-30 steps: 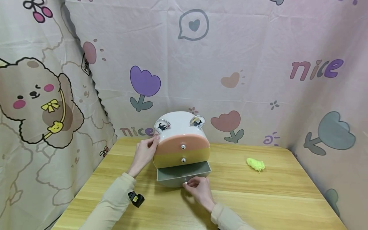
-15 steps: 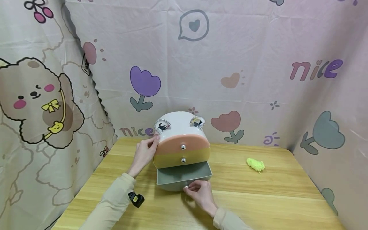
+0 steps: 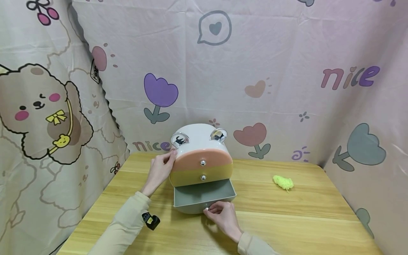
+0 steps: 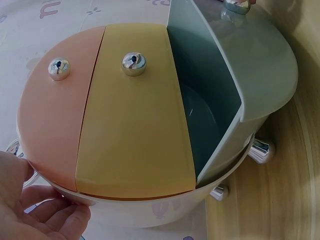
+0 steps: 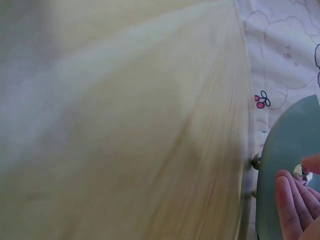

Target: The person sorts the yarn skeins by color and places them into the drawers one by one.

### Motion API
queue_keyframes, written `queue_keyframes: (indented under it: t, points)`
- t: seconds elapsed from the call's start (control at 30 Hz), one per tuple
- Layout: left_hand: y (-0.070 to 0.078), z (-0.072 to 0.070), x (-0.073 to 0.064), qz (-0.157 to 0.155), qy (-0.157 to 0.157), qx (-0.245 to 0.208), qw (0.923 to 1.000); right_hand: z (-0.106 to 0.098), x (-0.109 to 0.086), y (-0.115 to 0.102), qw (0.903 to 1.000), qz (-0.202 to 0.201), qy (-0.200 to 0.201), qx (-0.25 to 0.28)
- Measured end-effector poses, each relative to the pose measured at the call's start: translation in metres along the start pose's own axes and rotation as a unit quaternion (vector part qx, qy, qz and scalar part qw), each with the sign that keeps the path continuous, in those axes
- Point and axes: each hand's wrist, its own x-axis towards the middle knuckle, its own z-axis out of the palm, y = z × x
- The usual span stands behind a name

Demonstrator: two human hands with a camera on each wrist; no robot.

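A small frog-shaped drawer box (image 3: pixel 201 136), white on top with two silvery eyes, stands on the wooden table. Its orange drawer (image 4: pixel 55 115) and yellow drawer (image 4: pixel 132 115) are closed. The grey-green bottom drawer (image 3: pixel 204 193) is pulled out, and its visible inside holds nothing. My left hand (image 3: pixel 160 170) grips the box's upper left side with thumb and bent fingers, close to the left eye. Down at the front, my right hand (image 3: pixel 223 216) pinches the bottom drawer's silver knob (image 5: pixel 300 174) between thumb and fingers. The knob is partly hidden by the fingertips.
A bundle of neon yellow yarn (image 3: pixel 283 182) lies on the table (image 3: pixel 287 223) to the right of the box. A black strap-like piece (image 3: pixel 151 221) is by the left sleeve. Printed curtains (image 3: pixel 204 81) hang behind and at both sides.
The bottom drawer has slid farther out toward me, with my right hand drawing back on its knob. My left hand and the box body have stayed in place.
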Motion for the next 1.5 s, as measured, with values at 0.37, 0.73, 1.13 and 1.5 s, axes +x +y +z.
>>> queue_keyframes:
  t: [0.37, 0.73, 1.13, 1.5]
  points:
    - [0.0, -0.001, 0.001, -0.004, -0.005, -0.001, 1.0, -0.001, 0.0, 0.001, 0.9999, -0.009, -0.007, 0.004]
    - [0.001, -0.001, 0.0, -0.009, -0.006, 0.003, 0.9999, -0.025, 0.0, 0.008, 0.9947, 0.049, -0.039, 0.082]
    - [0.001, -0.001, 0.0, -0.005, -0.008, 0.001, 1.0, -0.088, 0.012, 0.027, 0.983, 0.113, 0.106, 0.098]
    - [0.001, -0.002, -0.001, -0.003, -0.011, 0.002, 0.9999, -0.168, 0.03, 0.078, 0.9491, 0.071, 0.305, 0.031]
